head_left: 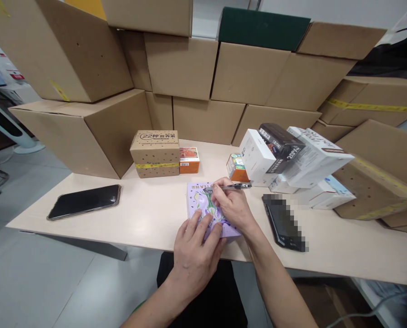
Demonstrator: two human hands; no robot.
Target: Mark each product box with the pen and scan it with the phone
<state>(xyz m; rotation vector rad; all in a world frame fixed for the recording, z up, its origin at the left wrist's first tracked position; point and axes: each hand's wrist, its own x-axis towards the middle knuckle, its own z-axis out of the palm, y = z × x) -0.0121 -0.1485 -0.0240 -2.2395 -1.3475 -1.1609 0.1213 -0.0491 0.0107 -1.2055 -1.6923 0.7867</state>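
A purple tea box [195, 200] with printed plant artwork lies flat near the table's front edge. My left hand [198, 248] holds its near part, with spread fingers on the top face and the thumb by the front edge. Between the fingers and thumb of my right hand [232, 202] is a pen [236, 186], its tip at the upper part of the box top. The right hand's heel rests over the box's right side. Both hands cover part of the printed artwork.
Left on the table [149, 205] lies a smartphone [85, 202]; a dark handheld device [283, 223] lies right. Behind stand a brown carton [155, 152], orange boxes [190, 160], a white box [258, 155] and a dark brown box [280, 143]. Large cardboard boxes [206, 120] wall the back.
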